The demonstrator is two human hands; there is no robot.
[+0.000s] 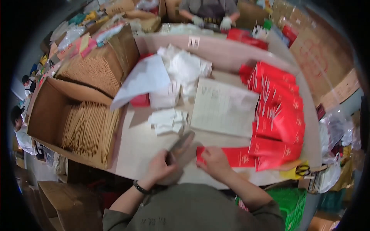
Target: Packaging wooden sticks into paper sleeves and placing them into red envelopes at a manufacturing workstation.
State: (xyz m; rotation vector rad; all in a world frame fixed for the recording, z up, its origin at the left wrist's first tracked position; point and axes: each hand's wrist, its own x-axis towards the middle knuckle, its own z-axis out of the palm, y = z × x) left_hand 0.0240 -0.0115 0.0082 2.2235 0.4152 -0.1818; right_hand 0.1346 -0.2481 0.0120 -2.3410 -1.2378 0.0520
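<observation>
My left hand (161,167) is closed round a narrow, flat, dark brownish piece (182,141), which points up and to the right. Motion blurs it, so its exact kind does not show. Beside it, my right hand (216,163) grips the left end of a long red printed sleeve (244,157) that lies flat on the table. That sleeve's right end meets a heap of similar red sleeves (279,115). Small white folded slips (167,121) lie just beyond my hands, next to a large white printed sheet (223,109).
On the left, an open cardboard box (46,115) holds many thin tan pieces in rows; another full box (92,69) stands behind. White papers (185,65) pile up near the low partition (219,46). Scissors (302,170) rest at the right edge. A gloved person (210,11) works opposite.
</observation>
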